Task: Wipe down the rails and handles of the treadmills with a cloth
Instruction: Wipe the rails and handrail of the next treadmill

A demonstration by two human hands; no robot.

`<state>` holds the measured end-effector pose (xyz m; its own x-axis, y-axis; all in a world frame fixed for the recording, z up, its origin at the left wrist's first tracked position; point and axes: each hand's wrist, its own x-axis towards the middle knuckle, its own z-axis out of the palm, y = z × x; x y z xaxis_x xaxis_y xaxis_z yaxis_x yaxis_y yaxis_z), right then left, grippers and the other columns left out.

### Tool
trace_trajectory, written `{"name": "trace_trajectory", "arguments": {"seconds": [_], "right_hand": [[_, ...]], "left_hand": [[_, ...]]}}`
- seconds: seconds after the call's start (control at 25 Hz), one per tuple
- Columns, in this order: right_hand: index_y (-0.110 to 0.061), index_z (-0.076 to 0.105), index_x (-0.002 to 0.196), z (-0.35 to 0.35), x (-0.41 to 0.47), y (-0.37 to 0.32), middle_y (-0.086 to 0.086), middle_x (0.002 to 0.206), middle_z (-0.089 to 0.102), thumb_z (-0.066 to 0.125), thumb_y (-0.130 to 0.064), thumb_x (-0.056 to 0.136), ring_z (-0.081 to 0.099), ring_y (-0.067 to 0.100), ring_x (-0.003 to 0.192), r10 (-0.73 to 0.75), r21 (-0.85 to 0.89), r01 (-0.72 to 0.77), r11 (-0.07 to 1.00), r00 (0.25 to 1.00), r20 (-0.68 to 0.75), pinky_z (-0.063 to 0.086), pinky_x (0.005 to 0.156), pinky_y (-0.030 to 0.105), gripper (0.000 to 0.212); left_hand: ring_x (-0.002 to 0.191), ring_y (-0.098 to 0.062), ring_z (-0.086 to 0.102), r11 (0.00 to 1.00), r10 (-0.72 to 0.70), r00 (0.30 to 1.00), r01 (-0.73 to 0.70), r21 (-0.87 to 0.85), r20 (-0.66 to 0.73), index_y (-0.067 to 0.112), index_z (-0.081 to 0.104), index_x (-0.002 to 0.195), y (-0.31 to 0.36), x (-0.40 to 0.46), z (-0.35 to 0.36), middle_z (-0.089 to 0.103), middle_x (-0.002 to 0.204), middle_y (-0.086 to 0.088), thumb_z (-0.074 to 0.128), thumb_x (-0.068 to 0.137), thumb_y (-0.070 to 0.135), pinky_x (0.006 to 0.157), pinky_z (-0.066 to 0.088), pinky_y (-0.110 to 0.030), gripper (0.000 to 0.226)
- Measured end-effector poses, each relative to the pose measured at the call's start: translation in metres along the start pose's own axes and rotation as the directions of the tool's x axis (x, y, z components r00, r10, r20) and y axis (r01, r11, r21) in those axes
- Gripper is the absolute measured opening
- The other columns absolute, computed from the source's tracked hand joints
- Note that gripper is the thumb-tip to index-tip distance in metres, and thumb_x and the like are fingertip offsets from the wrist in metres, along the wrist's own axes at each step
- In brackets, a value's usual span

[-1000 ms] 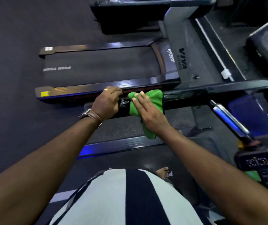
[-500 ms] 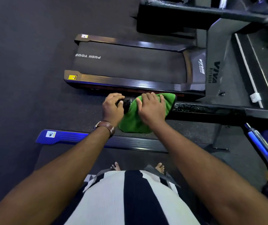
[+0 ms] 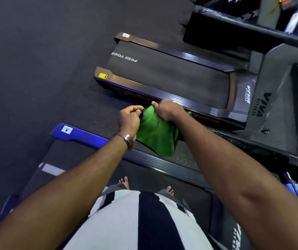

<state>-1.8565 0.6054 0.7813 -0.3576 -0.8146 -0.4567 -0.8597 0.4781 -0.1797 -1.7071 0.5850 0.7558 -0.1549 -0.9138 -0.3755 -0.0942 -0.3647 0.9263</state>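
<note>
Right hand curls over the green cloth, gripping it against the end of the black treadmill handrail; cloth drapes off the rail's tip, hanging down on the near side. Left hand sits just left of the cloth, fingers curled at the rail end, brown-strap wristwatch on its wrist. Beyond the rail lies a neighbouring treadmill deck.

Soft, apparently matt cloth
</note>
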Motion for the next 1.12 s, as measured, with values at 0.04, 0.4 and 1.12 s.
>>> {"name": "trace_trajectory", "arguments": {"seconds": [0.04,0.4,1.12], "right_hand": [[-0.015,0.058,0.121,0.0,0.006,-0.014,0.021,0.128,0.06,0.024,-0.06,0.097,0.057,0.037,0.116,-0.069,0.018,0.069,0.997,0.998,-0.003,0.044,0.089,0.043,0.061],[0.002,0.024,0.147,0.044,-0.041,-0.006,0.037,0.143,0.033,0.031,-0.028,0.102,0.035,0.059,0.128,-0.551,-0.621,0.389,0.681,0.831,-0.084,0.033,0.106,0.062,0.055],[-0.001,0.065,0.057,-0.029,0.027,-0.061,0.004,0.048,0.064,0.064,-0.016,0.08,0.061,0.013,0.041,-0.177,0.143,0.112,0.983,0.761,0.624,0.046,0.047,0.016,0.028]], "left_hand": [[0.087,-0.02,0.062,0.999,-0.018,0.999,0.017,-0.03,-0.033,0.009,0.071,0.085,-0.001,-0.002,0.0,0.069,0.091,-0.011,0.053,0.086,0.0,0.082,0.051,-0.034,0.021],[0.087,-0.019,0.059,0.978,-0.097,0.965,0.047,-0.203,-0.243,0.017,0.064,0.08,-0.029,-0.012,-0.021,0.065,0.089,-0.01,0.056,0.088,0.01,0.082,0.047,-0.033,0.013],[0.086,-0.016,0.06,0.98,0.018,0.92,-0.094,-0.174,-0.392,0.021,0.065,0.086,-0.058,-0.065,-0.037,0.068,0.094,-0.009,0.057,0.089,0.014,0.082,0.05,-0.036,0.011]]}}
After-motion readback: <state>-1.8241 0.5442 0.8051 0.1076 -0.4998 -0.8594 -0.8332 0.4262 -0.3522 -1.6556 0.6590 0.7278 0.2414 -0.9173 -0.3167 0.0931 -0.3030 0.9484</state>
